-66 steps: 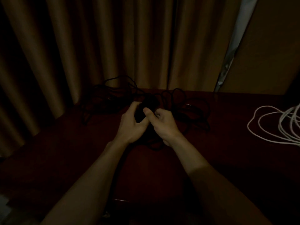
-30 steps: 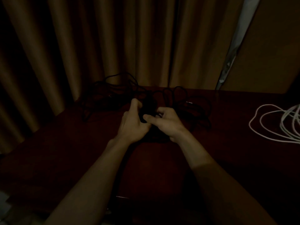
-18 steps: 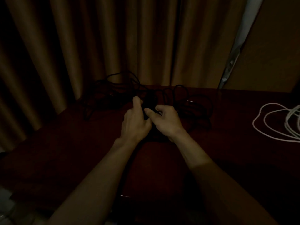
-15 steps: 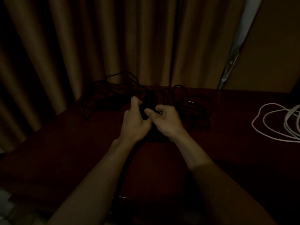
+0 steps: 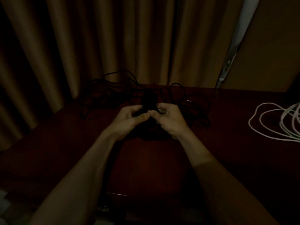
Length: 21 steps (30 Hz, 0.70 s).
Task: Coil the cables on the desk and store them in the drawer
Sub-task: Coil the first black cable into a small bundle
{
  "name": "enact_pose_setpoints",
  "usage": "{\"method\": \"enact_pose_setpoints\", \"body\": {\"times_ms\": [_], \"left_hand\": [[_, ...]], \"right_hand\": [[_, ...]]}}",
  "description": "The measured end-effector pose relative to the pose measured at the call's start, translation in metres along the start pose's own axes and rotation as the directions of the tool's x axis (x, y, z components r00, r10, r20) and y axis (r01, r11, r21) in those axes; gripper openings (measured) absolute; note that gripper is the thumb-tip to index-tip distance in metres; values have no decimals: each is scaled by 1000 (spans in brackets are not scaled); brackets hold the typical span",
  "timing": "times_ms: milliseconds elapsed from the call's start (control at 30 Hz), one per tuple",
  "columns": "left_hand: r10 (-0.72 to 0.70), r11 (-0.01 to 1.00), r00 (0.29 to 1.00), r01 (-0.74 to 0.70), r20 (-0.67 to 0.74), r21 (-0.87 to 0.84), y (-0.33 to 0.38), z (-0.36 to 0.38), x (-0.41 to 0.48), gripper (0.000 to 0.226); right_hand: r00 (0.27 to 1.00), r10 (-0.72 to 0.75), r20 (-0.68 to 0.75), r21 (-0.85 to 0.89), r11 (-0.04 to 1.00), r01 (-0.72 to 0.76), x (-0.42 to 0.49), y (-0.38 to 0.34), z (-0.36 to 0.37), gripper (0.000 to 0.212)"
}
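Note:
The scene is very dim. A tangle of black cable (image 5: 191, 101) lies loose on the dark red desk (image 5: 162, 168) near the curtain. A bundled part of that black cable (image 5: 148, 99) sits between my hands. My left hand (image 5: 128, 120) curls its fingers round the bundle from the left. My right hand (image 5: 170, 119) pinches the cable from the right, thumb tip close to my left thumb. A white cable (image 5: 276, 124) lies in loose loops at the desk's right edge. No drawer can be made out.
Brown curtains (image 5: 113, 46) hang behind and left of the desk. A tan wall panel (image 5: 267, 46) stands at the back right. More black cable loops (image 5: 113, 88) spread at the desk's far left corner. Something pale (image 5: 3, 207) shows at the bottom left.
My left fingers have curled in tighter and both thumbs have come together on the bundle. The loose cables have not moved.

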<state>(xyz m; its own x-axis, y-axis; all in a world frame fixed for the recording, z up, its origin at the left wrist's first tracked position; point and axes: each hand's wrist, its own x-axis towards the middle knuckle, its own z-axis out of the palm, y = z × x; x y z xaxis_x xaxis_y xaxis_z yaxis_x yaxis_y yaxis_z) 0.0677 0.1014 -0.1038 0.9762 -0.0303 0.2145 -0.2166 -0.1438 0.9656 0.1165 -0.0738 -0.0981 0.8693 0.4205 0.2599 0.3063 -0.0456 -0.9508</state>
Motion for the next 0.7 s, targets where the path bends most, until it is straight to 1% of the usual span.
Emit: {"method": "enact_pose_setpoints", "body": {"times_ms": [67,100,167,233,300,367,467,500,567,633,700], "left_hand": [[11,999,999,-10,-48,30,0,1,-1,28],[11,999,997,-7,-78,47,0,1,-1,28],[-9,997,992,18,-127,71,0,2,-1,32],[-22,995,989,36,-149,90,0,2,-1,39],[1,995,987,15,-161,96,2,5,-1,40],[31,993,983,-9,-179,120,3,11,-1,39],[40,987,976,-4,-216,164,1,18,1,36],[59,978,969,-8,-241,209,0,19,3,35],[131,938,944,-19,-302,347,-5,17,6,36],[188,894,917,-11,-353,447,-7,17,5,40],[208,868,909,-2,-360,497,-7,19,4,43]], "right_hand": [[1000,19,6,18,1000,-19,-1,0,0,10],[999,37,26,29,999,-38,-1,0,-1,10],[994,76,80,39,996,-79,-3,-4,-4,16],[982,115,147,46,991,-123,-5,-6,-7,18],[974,130,184,93,985,-149,-5,-5,-6,21],[989,94,113,127,986,-108,-5,-4,2,22],[998,45,-42,63,997,-42,-2,-2,12,12],[996,30,-87,25,999,-28,0,0,14,18],[987,14,-163,-67,997,-26,4,4,15,42],[981,41,-188,-124,990,-65,5,4,16,46],[980,61,-191,-158,983,-92,6,5,18,47]]}}
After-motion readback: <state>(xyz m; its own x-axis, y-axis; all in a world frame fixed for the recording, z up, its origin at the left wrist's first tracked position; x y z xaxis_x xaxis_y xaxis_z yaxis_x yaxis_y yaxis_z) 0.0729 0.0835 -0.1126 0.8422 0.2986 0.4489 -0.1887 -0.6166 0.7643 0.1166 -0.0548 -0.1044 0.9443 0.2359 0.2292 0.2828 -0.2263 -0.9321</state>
